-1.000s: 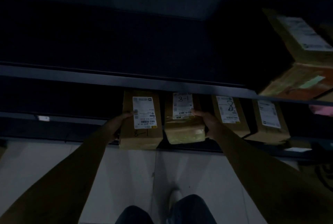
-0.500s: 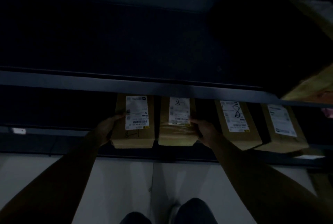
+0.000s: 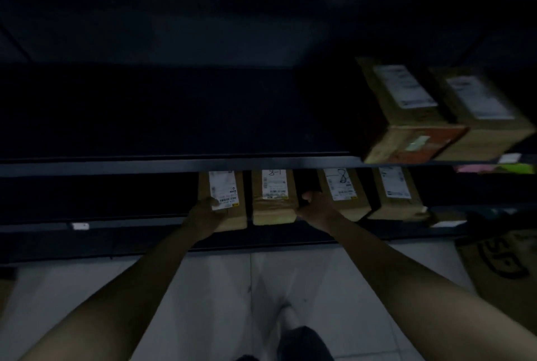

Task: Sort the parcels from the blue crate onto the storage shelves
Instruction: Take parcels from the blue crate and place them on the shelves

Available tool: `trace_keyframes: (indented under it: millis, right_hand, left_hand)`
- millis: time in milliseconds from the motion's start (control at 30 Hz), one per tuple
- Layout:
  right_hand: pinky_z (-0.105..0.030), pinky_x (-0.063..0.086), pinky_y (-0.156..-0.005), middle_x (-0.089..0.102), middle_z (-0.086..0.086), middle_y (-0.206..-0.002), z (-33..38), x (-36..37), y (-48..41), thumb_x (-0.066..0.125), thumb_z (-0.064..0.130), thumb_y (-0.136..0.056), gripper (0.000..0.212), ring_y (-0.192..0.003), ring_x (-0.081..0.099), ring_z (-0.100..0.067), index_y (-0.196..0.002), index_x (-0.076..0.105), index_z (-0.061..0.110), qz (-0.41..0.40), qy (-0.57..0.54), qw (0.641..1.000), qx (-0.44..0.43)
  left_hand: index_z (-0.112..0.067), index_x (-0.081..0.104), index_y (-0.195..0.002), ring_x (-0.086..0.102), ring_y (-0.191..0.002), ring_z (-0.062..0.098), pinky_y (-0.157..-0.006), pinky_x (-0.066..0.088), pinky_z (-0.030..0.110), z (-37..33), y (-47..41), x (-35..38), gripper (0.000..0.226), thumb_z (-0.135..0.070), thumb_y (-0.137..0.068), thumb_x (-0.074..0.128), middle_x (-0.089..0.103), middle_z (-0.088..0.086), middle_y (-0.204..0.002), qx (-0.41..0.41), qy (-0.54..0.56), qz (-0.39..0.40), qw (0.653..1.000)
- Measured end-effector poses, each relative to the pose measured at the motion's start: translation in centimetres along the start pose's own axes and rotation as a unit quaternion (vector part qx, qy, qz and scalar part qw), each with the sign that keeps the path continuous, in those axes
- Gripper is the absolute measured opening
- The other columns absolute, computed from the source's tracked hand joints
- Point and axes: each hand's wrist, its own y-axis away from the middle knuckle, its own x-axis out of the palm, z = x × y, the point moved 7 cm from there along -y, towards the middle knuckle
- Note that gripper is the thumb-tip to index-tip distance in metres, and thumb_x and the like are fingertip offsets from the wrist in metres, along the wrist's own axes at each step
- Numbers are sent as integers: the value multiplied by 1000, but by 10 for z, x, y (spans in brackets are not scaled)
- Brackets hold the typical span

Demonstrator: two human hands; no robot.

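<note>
The scene is very dark. Two brown cardboard parcels with white labels lie side by side on a lower dark shelf (image 3: 122,227). My left hand (image 3: 203,214) rests on the front left of the left parcel (image 3: 229,201), thumb over its label. My right hand (image 3: 315,206) grips the right side of the second parcel (image 3: 273,201), marked "8-1". Both parcels sit partly under the upper shelf's front rail (image 3: 174,164). No blue crate is visible.
Two more labelled parcels (image 3: 343,195) (image 3: 395,195) lie to the right on the same shelf. Larger boxes (image 3: 406,116) (image 3: 482,116) sit on the upper shelf at right. A printed cardboard box (image 3: 505,267) stands on the pale tiled floor (image 3: 232,288) at lower right.
Both parcels have slid further back under the upper shelf rail. My left hand has shifted from the parcel's side onto its front, over the label. The view has tilted up.
</note>
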Motion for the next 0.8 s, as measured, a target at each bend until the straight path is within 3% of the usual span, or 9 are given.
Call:
trace_keyframes:
  millis: [100,200,300,400,567,800]
  right_hand:
    - [-23,43,-82,44,-11,-145,21,-39,64,59,24,-94,64,-124,51,-25,-149,31,10,-18,75,996,-34]
    - [-30,46,-97,46,-9,-144,38,-87,130,58,29,-94,56,-125,50,-26,-144,40,12,-86,95,990,-57]
    - [-35,51,-91,53,-6,-133,45,-133,202,55,33,-94,47,-113,55,-27,-137,47,15,-169,111,977,-62]
    - [-39,43,-100,53,-10,-132,37,-176,275,56,33,-91,46,-123,45,-30,-133,50,16,-273,155,947,-69]
    - [-42,35,-100,52,-11,-130,-6,-229,392,54,33,-92,43,-122,41,-34,-129,52,13,-405,190,895,1]
    - [-43,36,-99,53,-13,-129,-115,-261,543,53,34,-92,44,-122,43,-35,-130,51,12,-509,220,823,121]
  left_hand:
    - [-6,48,-133,47,-125,21,-96,37,21,-62,57,-3,42,-20,-93,58,48,9,-139,91,-74,59,991]
    - [-11,47,-135,47,-122,17,-94,37,20,-128,112,-9,43,-22,-95,56,47,5,-139,196,-148,97,964]
    - [-14,46,-135,47,-113,15,-85,38,21,-205,179,-9,43,-26,-95,53,47,2,-132,327,-235,96,910]
    - [-16,48,-133,50,-113,24,-91,43,33,-274,244,1,42,-29,-93,53,50,6,-126,430,-320,63,842]
    - [-14,52,-129,50,-116,28,-100,38,42,-360,354,29,43,-32,-91,54,53,8,-125,598,-304,-34,741]
    - [-16,51,-132,44,-124,25,-108,25,39,-415,511,122,44,-29,-90,58,51,5,-132,733,-261,-16,628]
